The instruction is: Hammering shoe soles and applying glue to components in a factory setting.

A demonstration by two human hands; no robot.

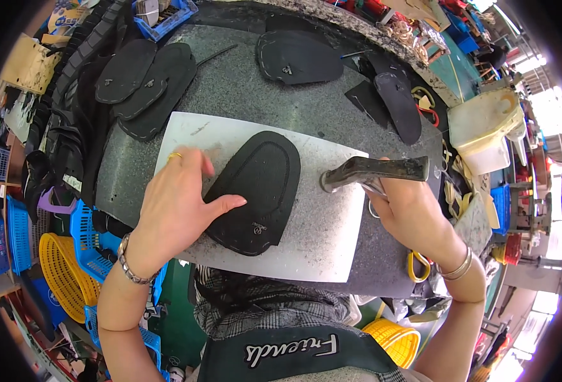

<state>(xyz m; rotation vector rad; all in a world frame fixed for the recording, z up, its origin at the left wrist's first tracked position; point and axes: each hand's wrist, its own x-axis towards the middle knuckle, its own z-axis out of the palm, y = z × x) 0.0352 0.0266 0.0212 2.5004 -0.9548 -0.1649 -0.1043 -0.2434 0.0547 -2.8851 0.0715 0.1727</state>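
Note:
A black rounded leather-like piece, with a small pale mark near its lower edge, lies flat on a white board. My left hand is open beside it, the thumb stretched over the piece's left part and the fingers bent above the board. In my right hand is a hammer, its dark metal head held over the board's right edge, apart from the black piece. My right fingers wrap round the handle, which is mostly hidden behind the head and hand.
Similar black pieces overlap at the back left; another lies at the back middle. Scissors with yellow handles are near my right forearm. A whitish plastic container stands on the right, and yellow baskets on the left.

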